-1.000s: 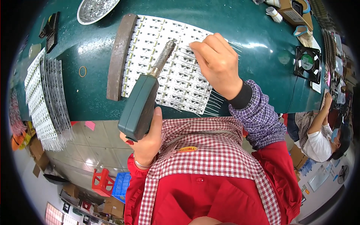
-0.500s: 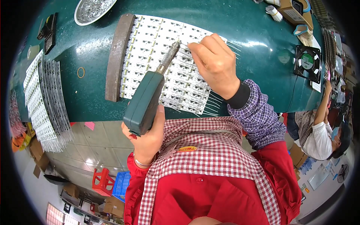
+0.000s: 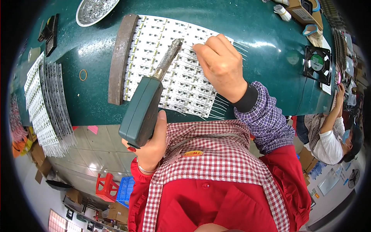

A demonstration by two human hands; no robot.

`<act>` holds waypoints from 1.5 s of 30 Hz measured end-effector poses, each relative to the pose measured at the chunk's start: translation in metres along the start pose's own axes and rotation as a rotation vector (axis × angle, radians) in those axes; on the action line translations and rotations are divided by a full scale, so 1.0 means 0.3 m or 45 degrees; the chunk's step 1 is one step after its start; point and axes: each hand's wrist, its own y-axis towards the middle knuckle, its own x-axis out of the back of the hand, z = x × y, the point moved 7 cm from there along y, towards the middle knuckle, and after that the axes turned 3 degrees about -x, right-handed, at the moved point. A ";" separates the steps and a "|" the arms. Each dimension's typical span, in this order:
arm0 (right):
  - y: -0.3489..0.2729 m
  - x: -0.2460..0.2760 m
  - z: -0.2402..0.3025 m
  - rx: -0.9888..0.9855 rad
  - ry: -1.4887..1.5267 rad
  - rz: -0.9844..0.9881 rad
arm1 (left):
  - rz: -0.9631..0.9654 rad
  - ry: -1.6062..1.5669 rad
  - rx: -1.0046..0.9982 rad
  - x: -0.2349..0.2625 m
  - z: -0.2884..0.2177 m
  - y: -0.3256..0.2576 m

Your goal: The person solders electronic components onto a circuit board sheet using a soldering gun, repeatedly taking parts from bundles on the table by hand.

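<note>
Head view, read as a dial: the white circuit-board panel point(image 3: 189, 83) lies near 12 o'clock on the green table point(image 3: 266, 23), rows of small parts across its face. A dark bar point(image 3: 123, 60) rests along its 9 o'clock edge, and thin wires point(image 3: 220, 106) jut out past its edge toward 4 o'clock.

At 8 o'clock, the left hand point(image 3: 152, 144) is wrapped round the handle of a green soldering tool point(image 3: 141, 110); its thumb runs along the near side, the other fingers mostly hidden beneath. The barrel points to 1 o'clock, its tip over the panel's upper part; whether it touches, I cannot tell.

The right hand point(image 3: 222, 67) sits at 1 o'clock over the panel's right part, thumb and forefinger drawn together to a narrow point just beside the tip, the rest curled in. What is between them is too small to tell.

A metal bowl point(image 3: 96, 11) of silvery bits stands at 11 o'clock, a rubber band point(image 3: 80, 75) at 10, more boards point(image 3: 40, 104) at 9, and a fan point(image 3: 317, 62) at 2.
</note>
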 end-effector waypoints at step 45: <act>0.019 -0.008 -0.053 -0.036 0.100 0.047 | 0.002 0.078 -0.421 0.050 -0.137 0.024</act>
